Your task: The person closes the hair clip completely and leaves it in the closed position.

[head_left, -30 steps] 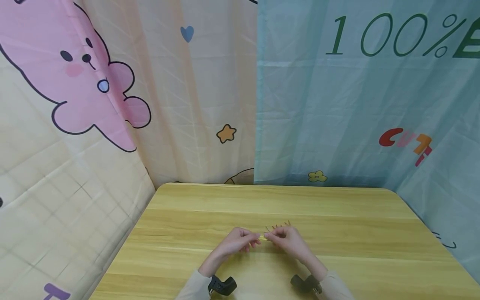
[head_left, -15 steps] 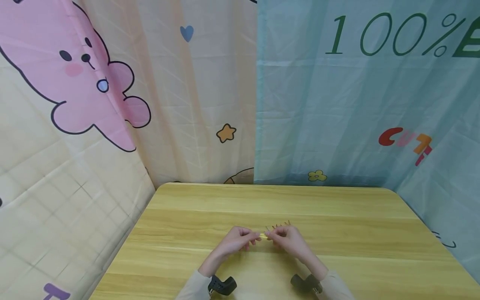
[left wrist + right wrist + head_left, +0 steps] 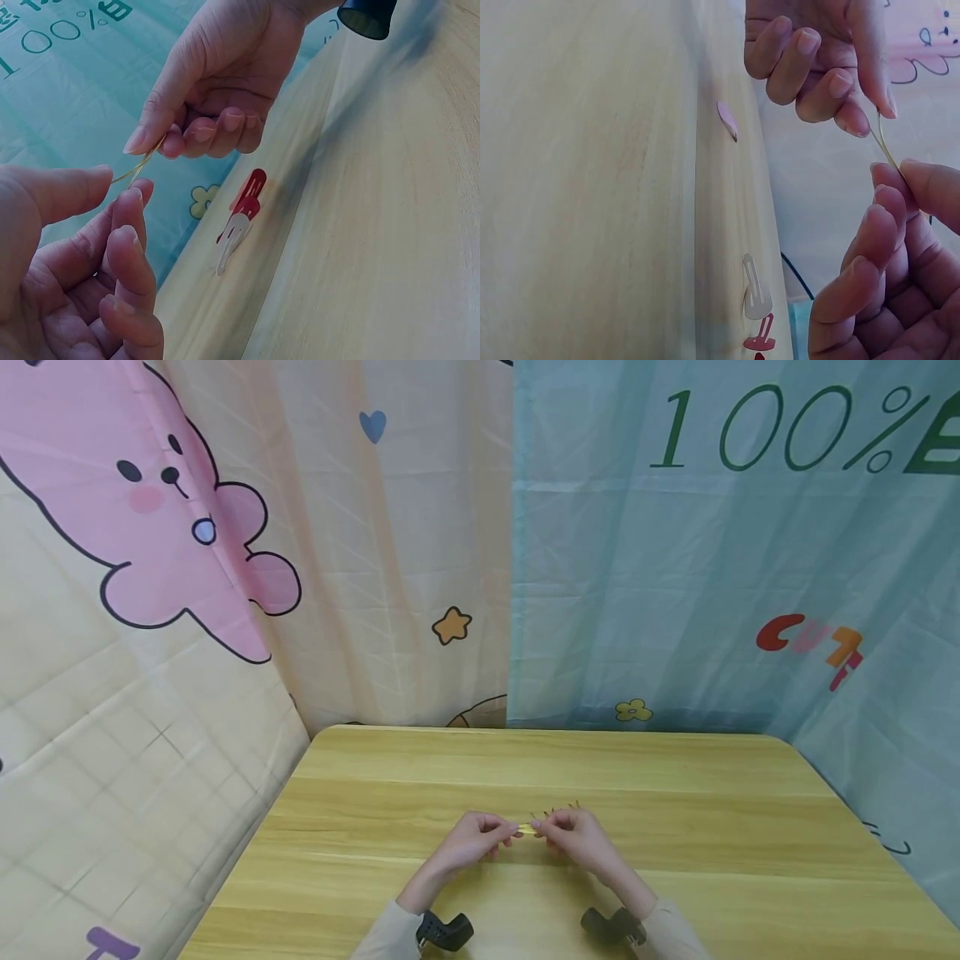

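Observation:
A slim yellow snap hair clip [image 3: 527, 828] is held above the table between both hands, seen nearly edge-on. My left hand [image 3: 474, 841] grips one end between thumb and forefinger. There, in the left wrist view, two thin strips of the clip [image 3: 133, 169] stand apart, one by the thumb and one by the finger. At the other end, where the strips meet, my right hand [image 3: 581, 843] pinches it with thumb and forefinger. In the right wrist view the other fingers of both hands are curled, and fingertips cover both ends of the clip.
More snap hair clips lie on the wooden table [image 3: 390, 893] behind the hands: a white one [image 3: 757, 296], a red one [image 3: 762, 335] and a pink one [image 3: 725, 118]. Patterned curtains [image 3: 637, 568] hang beyond the table's back edge. Dark wrist cameras [image 3: 445, 932] sit under the wrists.
Both hands have risen very slightly with the yellow hair clip, and a little more of it shows between the fingertips. The clips on the table have not moved.

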`<state>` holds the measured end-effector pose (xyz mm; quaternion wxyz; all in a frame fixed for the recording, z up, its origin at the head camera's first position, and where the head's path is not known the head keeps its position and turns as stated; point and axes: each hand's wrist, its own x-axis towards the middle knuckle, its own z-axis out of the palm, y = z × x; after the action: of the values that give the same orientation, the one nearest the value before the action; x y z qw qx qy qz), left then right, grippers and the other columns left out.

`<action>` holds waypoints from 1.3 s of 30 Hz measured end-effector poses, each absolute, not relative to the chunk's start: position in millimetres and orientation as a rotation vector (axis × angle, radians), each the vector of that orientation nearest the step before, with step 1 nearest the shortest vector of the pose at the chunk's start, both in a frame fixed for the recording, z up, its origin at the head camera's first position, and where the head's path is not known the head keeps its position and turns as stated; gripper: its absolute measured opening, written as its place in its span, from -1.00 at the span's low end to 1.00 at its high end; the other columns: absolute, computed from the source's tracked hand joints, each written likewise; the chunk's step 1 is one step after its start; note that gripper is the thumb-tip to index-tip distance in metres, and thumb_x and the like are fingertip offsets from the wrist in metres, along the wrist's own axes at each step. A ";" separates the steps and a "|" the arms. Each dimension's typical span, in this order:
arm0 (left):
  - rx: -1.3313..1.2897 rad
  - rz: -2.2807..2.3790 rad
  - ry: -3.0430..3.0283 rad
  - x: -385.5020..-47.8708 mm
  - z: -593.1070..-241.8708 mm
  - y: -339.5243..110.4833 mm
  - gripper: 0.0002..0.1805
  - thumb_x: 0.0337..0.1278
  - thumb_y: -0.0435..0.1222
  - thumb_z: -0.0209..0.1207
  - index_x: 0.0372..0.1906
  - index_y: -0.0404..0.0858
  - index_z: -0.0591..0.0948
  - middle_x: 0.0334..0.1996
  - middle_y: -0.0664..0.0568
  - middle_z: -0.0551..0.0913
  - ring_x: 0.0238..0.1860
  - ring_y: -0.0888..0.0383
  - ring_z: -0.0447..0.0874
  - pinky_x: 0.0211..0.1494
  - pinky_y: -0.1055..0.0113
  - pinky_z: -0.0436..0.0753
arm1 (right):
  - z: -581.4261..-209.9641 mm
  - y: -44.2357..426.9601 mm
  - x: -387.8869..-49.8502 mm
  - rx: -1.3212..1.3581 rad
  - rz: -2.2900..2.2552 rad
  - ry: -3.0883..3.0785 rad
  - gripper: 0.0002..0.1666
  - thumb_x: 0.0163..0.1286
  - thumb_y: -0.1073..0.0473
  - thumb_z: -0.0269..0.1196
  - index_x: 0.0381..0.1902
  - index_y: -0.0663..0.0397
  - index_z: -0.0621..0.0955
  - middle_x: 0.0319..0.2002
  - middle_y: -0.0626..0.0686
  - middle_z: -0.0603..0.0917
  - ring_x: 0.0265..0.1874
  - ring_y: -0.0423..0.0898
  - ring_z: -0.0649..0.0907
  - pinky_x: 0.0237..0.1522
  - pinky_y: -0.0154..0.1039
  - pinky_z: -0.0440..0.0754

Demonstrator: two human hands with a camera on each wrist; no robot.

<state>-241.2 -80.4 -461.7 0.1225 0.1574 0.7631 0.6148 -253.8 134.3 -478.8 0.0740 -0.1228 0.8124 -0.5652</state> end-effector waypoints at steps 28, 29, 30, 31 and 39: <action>0.434 1.820 2.238 -253.6 -480.5 -81.2 -0.79 0.29 -0.29 0.14 -0.28 -0.37 0.68 -0.51 0.07 0.58 -0.53 0.19 0.43 -0.50 0.44 0.40 | -456.7 128.0 -241.8 -0.480 -1.754 2.260 -0.67 0.44 0.18 0.13 -0.34 0.44 0.55 -0.66 0.03 0.43 -0.67 -0.17 0.34 -0.64 -0.42 0.27; 0.441 1.820 2.235 -253.8 -480.8 -81.3 -0.79 0.29 -0.29 0.14 -0.28 -0.37 0.68 -0.51 0.07 0.57 -0.53 0.19 0.42 -0.51 0.44 0.39 | -453.4 127.6 -240.1 -0.480 -1.757 2.255 -0.67 0.44 0.19 0.13 -0.34 0.44 0.55 -0.66 0.02 0.43 -0.67 -0.18 0.33 -0.64 -0.43 0.27; 0.447 1.819 2.234 -254.0 -481.0 -81.4 -0.79 0.30 -0.30 0.13 -0.27 -0.38 0.68 -0.51 0.08 0.57 -0.53 0.20 0.42 -0.51 0.45 0.38 | -451.4 127.5 -238.9 -0.479 -1.757 2.250 -0.67 0.44 0.19 0.13 -0.34 0.45 0.55 -0.66 0.02 0.43 -0.67 -0.20 0.33 -0.64 -0.43 0.27; 0.450 1.818 2.232 -254.1 -481.1 -81.5 -0.78 0.30 -0.30 0.13 -0.27 -0.39 0.68 -0.52 0.09 0.57 -0.54 0.20 0.42 -0.52 0.46 0.38 | -450.5 127.4 -238.4 -0.476 -1.757 2.247 -0.66 0.43 0.19 0.13 -0.33 0.46 0.54 -0.66 0.02 0.43 -0.67 -0.20 0.33 -0.63 -0.43 0.27; 0.481 1.834 2.208 -244.3 -464.0 -81.9 -0.79 0.31 -0.39 0.08 -0.27 -0.49 0.64 -0.51 0.07 0.55 -0.53 0.19 0.40 -0.52 0.47 0.35 | -452.2 127.1 -238.9 -0.501 -1.785 2.202 -0.62 0.44 0.21 0.11 -0.30 0.57 0.50 -0.65 0.00 0.42 -0.66 -0.21 0.34 -0.62 -0.44 0.26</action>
<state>-244.3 -81.9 -464.0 0.1152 0.1642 0.7536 0.6260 -238.9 127.1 -452.2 0.1314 -0.1725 0.7584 -0.6147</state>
